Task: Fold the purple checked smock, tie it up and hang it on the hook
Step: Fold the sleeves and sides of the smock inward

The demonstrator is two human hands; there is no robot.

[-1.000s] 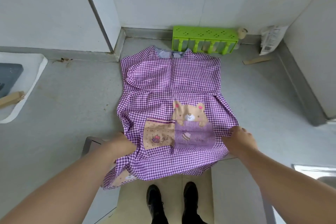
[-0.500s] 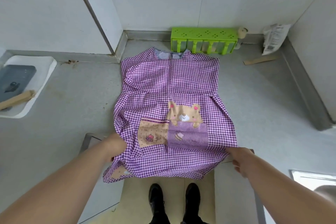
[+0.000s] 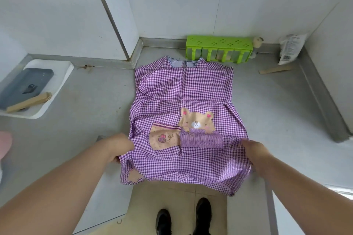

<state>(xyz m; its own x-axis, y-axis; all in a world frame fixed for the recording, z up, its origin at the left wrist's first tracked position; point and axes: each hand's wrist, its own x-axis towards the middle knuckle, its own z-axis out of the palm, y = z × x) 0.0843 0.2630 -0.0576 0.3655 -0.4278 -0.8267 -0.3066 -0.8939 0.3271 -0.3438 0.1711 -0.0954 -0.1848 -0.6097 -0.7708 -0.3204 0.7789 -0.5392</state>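
On grey counter: purple checked smock, flat, hem overhanging. Left hand and right hand apparently pinched its lower side edges.

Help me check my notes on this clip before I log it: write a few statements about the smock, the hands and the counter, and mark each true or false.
1. The purple checked smock lies spread on the grey counter, bear patch facing up. True.
2. Only the right hand touches the smock. False: the left hand and the right hand each hold a side near the hem.
3. The smock's hem hangs over the counter's near edge. True.
4. The green organiser rests on top of the smock. False: it stands against the back wall, just beyond the collar.
5. The white tray is right of the smock. False: it is to the left.
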